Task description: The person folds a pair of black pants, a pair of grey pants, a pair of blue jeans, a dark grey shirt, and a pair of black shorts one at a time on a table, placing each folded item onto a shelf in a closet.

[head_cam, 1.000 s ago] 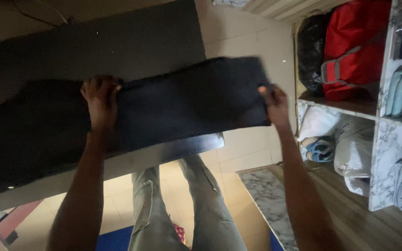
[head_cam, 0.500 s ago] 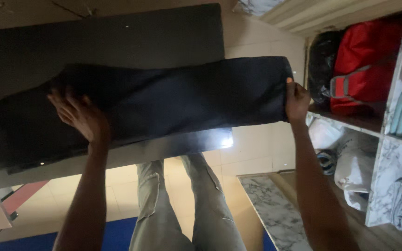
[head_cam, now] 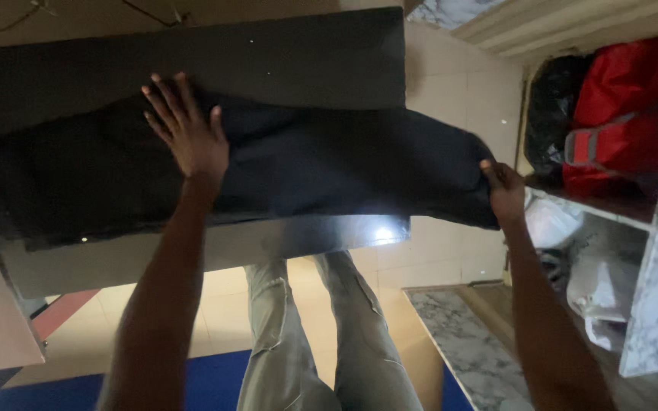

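1. I see a dark garment (head_cam: 306,164), a long band of soft matte cloth, spread lengthwise across a black table (head_cam: 291,53). Its right end overhangs the table edge and sags slightly.
2. My left hand (head_cam: 188,125) lies flat on the cloth near its middle, fingers spread and extended, palm down. It presses on the fabric and grips nothing.
3. My right hand (head_cam: 506,190) is closed on the overhanging right end of the garment, pinching the fabric edge just past the table corner.
4. The table top is flat, rectangular and smooth. Its near edge shows a glossy strip with one bright reflection by the right corner.
5. Below the table I see my legs in grey-green trousers (head_cam: 314,327) with worn patches, standing on pale floor tiles (head_cam: 451,91).
6. A blue mat (head_cam: 207,384) lies beside my feet, and a marbled slab (head_cam: 474,342) rests on the floor to the right.
7. At the far right stands a shelf unit (head_cam: 649,221) with marble-patterned uprights. It holds a red bag (head_cam: 634,114), a black bag (head_cam: 554,114) and pale plastic-wrapped bundles (head_cam: 599,281).
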